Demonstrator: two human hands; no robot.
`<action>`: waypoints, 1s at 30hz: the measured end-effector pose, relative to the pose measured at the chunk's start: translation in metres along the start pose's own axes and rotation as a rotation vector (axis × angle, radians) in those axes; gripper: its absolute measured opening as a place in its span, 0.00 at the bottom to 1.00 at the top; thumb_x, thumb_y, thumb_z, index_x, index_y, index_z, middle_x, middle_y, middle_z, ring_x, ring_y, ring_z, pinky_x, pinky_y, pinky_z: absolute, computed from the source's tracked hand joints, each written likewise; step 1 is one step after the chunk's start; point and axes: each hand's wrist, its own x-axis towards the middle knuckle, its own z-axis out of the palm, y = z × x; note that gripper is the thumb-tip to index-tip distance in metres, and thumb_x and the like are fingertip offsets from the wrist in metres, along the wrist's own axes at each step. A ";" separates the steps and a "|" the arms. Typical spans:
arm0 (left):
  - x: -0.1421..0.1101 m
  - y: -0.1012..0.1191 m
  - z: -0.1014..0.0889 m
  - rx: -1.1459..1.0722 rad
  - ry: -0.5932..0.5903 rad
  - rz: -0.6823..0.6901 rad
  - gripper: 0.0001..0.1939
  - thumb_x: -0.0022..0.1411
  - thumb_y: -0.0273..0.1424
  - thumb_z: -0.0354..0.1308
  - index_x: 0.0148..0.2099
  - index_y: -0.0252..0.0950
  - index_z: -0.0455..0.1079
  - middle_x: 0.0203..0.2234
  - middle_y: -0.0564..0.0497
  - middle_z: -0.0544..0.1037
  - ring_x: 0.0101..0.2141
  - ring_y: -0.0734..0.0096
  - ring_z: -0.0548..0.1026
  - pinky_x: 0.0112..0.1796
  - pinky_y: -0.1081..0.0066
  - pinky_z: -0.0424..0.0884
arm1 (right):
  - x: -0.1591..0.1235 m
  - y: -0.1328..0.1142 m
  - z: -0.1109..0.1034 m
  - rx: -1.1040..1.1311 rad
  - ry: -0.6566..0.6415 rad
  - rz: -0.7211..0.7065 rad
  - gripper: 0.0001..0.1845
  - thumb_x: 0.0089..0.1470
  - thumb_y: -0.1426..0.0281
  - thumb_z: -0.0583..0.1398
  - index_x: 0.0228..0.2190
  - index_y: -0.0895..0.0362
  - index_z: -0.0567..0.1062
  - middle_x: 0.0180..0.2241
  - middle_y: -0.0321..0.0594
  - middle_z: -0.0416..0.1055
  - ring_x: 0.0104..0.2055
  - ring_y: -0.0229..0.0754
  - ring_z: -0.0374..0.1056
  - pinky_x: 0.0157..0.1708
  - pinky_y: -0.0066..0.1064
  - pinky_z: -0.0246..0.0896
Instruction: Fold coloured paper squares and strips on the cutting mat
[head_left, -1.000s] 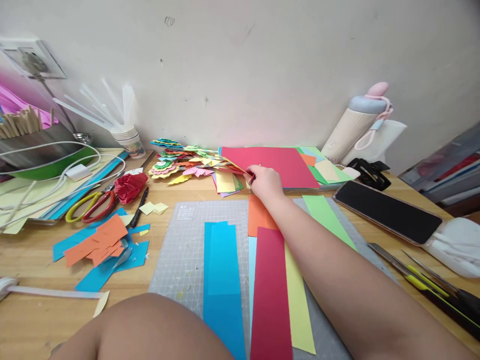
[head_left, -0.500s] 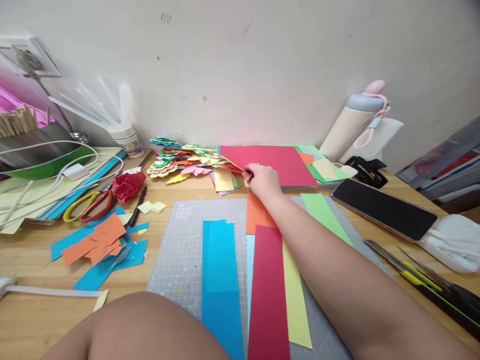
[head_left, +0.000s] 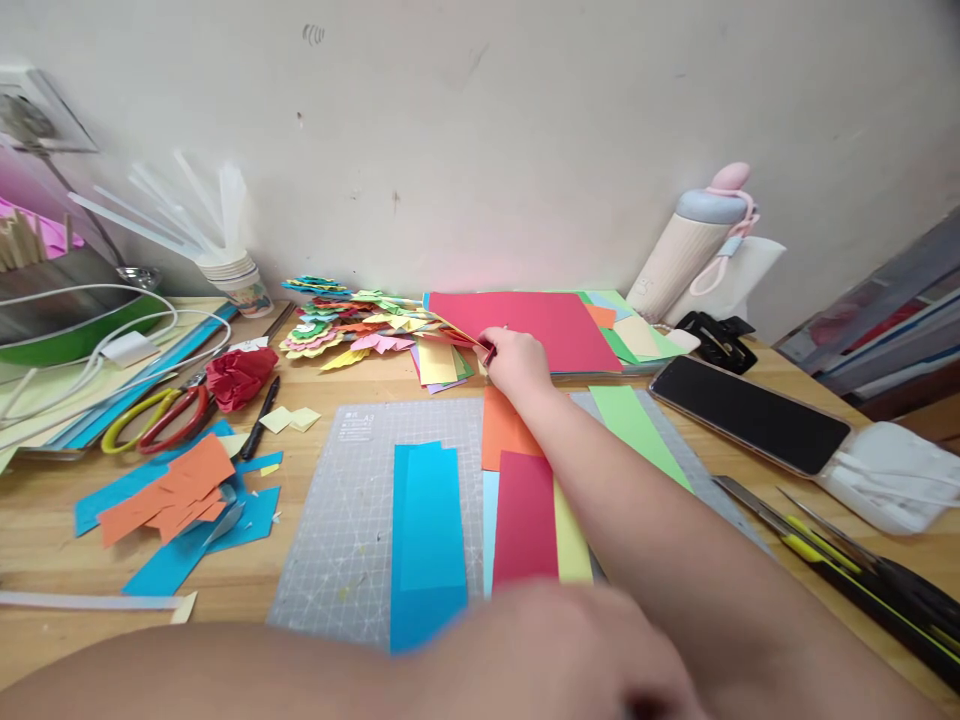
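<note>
My right hand (head_left: 514,362) reaches to the front left edge of a red paper sheet (head_left: 517,315) on a stack at the back. Its fingers are curled together over a small dark item that I cannot make out. Layered colourful paper cut-outs (head_left: 345,325) lie just to its left. My left hand (head_left: 555,650) is low in front, smeared by motion, its fingers unclear. Beneath and beyond it are paper strips on a grey cutting mat (head_left: 330,520): blue strips (head_left: 427,530), a red strip (head_left: 527,510), an orange strip (head_left: 506,430), a yellow strip (head_left: 572,540) and a green strip (head_left: 637,435).
At left lie scissors (head_left: 176,415), a crumpled red paper (head_left: 240,378), a black pen (head_left: 261,418) and orange scraps (head_left: 176,490). Paper cups (head_left: 238,283) hold clear sticks. At right are a phone (head_left: 750,412), a utility knife (head_left: 825,560) and a bottle (head_left: 679,250).
My left hand has come into view at the bottom, over the near ends of the strips. My right hand stays at the stack's edge. The view has shifted slightly.
</note>
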 end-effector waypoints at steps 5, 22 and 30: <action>0.017 0.086 -0.098 0.825 0.543 -0.184 0.10 0.60 0.31 0.48 0.32 0.39 0.70 0.33 0.45 0.73 0.36 0.58 0.71 0.36 0.60 0.65 | 0.001 0.000 0.000 0.012 0.001 0.002 0.11 0.55 0.65 0.54 0.35 0.50 0.77 0.32 0.40 0.77 0.34 0.44 0.70 0.27 0.31 0.51; 0.057 0.043 -0.218 1.164 0.780 -0.179 0.22 0.54 0.39 0.57 0.50 0.38 0.71 0.50 0.45 0.72 0.50 0.54 0.68 0.48 0.63 0.64 | 0.002 0.001 0.000 0.055 0.009 0.021 0.10 0.55 0.64 0.55 0.34 0.50 0.76 0.30 0.38 0.77 0.33 0.43 0.70 0.27 0.30 0.51; 0.061 0.032 -0.227 1.189 0.815 -0.118 0.16 0.62 0.41 0.48 0.35 0.40 0.74 0.30 0.48 0.78 0.37 0.59 0.73 0.39 0.66 0.64 | 0.002 0.001 0.001 0.055 0.021 0.005 0.10 0.54 0.64 0.55 0.34 0.50 0.76 0.30 0.38 0.77 0.33 0.44 0.70 0.28 0.30 0.51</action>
